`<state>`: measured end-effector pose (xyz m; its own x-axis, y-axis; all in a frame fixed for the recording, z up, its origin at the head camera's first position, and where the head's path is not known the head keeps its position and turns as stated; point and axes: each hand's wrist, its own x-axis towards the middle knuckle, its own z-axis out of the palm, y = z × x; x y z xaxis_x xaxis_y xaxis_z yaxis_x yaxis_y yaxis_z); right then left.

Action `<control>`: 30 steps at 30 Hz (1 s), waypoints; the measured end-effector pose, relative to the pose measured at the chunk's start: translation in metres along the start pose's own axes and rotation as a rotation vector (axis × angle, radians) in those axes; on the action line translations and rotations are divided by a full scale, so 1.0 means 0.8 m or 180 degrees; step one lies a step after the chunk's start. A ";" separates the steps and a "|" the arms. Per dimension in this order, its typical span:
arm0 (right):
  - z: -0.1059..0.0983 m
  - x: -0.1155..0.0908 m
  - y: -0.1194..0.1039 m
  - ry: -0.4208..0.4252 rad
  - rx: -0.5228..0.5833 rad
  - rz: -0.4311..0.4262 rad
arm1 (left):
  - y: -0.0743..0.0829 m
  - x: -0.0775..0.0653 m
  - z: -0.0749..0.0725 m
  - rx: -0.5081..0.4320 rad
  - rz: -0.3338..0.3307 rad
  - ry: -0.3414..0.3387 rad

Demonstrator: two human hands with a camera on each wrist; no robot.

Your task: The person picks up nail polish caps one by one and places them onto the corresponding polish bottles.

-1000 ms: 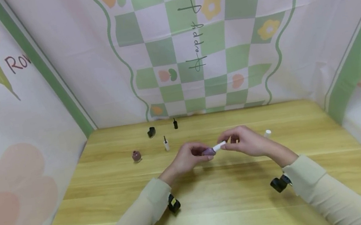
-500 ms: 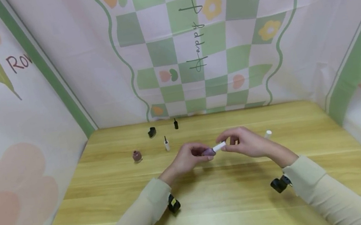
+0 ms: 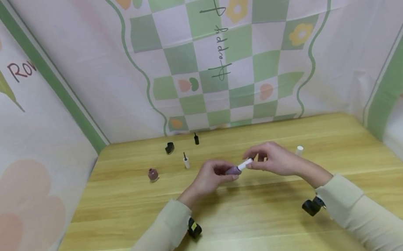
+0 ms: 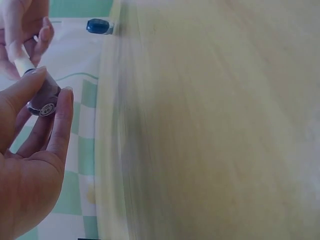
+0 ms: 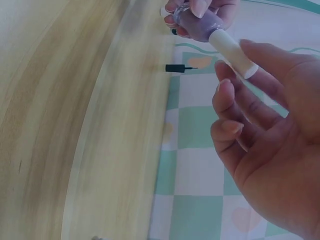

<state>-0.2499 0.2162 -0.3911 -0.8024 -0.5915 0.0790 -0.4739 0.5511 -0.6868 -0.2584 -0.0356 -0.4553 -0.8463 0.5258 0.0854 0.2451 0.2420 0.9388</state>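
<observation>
My left hand (image 3: 212,176) grips a small purple nail polish bottle (image 3: 234,170) just above the table, thumb on one side and fingers on the other. From its neck extends a long white cap (image 3: 245,164), pointing to the right. My right hand (image 3: 273,159) pinches this cap near its end, thumb against it and the other fingers loosely curled, as the right wrist view shows. Cap and bottle are joined, tilted in the air between both hands. Left of them, an uncapped mauve nail polish bottle (image 3: 153,175) stands near a white brush cap (image 3: 186,162), its brush upward.
A black brush cap (image 3: 196,139) stands brush-up at the back of the wooden table (image 3: 236,235), beside a small black object (image 3: 169,148). A white cap (image 3: 299,150) shows partly behind my right hand. In the left wrist view, a glossy dark blue thing (image 4: 98,26) appears.
Both hands stay in place around the bottle and cap. My right fingers shift slightly on the white cap. Nothing else on the table has moved.
</observation>
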 end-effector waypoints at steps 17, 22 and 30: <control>0.001 -0.001 0.003 -0.0085 -0.0064 0.0150 | 0.002 0.000 0.002 0.0067 0.0009 0.0001; 0.003 -0.002 0.005 -0.0033 -0.0090 0.0015 | 0.001 0.000 0.003 0.0034 -0.0038 0.0018; 0.002 -0.002 0.003 -0.0047 -0.0008 -0.0048 | 0.004 -0.001 0.002 -0.0040 -0.0058 0.0026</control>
<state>-0.2490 0.2175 -0.3938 -0.7897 -0.6084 0.0785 -0.4868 0.5436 -0.6837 -0.2561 -0.0335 -0.4529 -0.8545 0.5147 0.0710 0.2237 0.2411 0.9444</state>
